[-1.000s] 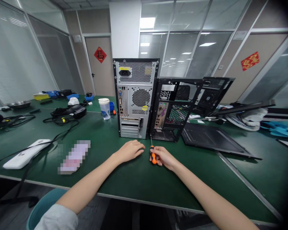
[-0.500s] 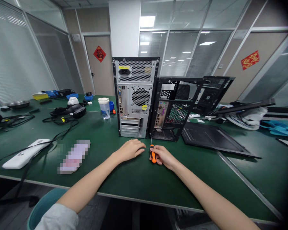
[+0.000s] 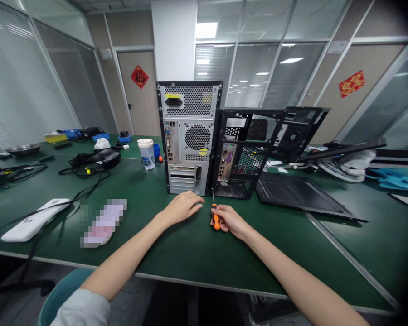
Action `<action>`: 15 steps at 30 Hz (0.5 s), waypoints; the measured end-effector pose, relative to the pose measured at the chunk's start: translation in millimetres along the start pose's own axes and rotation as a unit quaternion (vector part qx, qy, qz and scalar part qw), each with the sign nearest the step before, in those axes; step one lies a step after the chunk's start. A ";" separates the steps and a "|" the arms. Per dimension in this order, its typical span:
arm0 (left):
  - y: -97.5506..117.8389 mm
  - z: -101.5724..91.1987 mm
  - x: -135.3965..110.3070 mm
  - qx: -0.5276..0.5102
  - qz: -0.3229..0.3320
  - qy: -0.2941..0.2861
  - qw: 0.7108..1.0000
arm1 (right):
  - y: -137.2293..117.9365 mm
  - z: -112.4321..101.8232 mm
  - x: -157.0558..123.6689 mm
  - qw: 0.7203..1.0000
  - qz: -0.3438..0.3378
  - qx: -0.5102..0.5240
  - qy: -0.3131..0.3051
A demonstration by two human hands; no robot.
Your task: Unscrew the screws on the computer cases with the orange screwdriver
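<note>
An orange and black screwdriver (image 3: 216, 221) is held in my right hand (image 3: 230, 221), its shaft pointing away from me. The tip lies at the lower right corner of an upright computer case (image 3: 189, 136); whether it touches a screw there is too small to tell. My left hand (image 3: 184, 207) rests low in front of that case, fingers loosely stretched and holding nothing. Right beside the case stands a second, black open computer case (image 3: 226, 165) with a port panel and a honeycomb grille.
A black side panel (image 3: 302, 194) lies on the green table (image 3: 177, 258) at right. Behind it are another black case (image 3: 297, 133) and a white fan (image 3: 347, 167). To the left are a plastic cup (image 3: 147, 155), a headset-like device (image 3: 100, 157), cables and a white power bank-like block (image 3: 34, 221).
My left hand has shifted slightly left, its thumb drawing away from the screwdriver. My right hand keeps its grip on the handle. The whole view has drifted slightly.
</note>
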State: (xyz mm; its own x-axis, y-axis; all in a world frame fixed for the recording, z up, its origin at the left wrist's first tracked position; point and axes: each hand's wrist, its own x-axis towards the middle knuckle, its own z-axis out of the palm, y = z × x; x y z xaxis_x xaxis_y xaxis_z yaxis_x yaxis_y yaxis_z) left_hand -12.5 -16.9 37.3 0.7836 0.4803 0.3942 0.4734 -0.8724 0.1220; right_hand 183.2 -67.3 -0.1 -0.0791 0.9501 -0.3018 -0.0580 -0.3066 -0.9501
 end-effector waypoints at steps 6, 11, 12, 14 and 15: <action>-9.5 -29.0 18.9 0.041 0.014 0.119 0.992 | 0.9 0.1 -0.6 1.000 -0.019 0.014 -0.007; -22.1 -71.9 50.5 0.108 0.024 0.236 0.965 | 3.6 -1.3 0.5 0.999 -0.010 0.037 -0.015; -24.1 -81.5 58.3 0.122 0.023 0.258 0.958 | 4.0 -1.7 0.6 0.999 -0.006 0.041 -0.016; -26.3 -100.9 74.9 0.146 0.023 0.302 0.942 | 4.2 -2.7 0.4 0.998 0.000 0.054 -0.020; -26.4 -110.5 83.5 0.155 0.022 0.319 0.935 | 4.0 -3.3 0.2 0.998 0.001 0.062 -0.025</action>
State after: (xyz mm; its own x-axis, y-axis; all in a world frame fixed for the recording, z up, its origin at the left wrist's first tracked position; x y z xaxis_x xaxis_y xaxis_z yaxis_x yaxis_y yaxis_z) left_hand -4.0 36.2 167.6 0.4520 0.2060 0.8679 0.6175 -0.7744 -0.1378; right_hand 186.2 -68.2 -4.3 -0.1281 0.9464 -0.2964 -0.1809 -0.3161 -0.9313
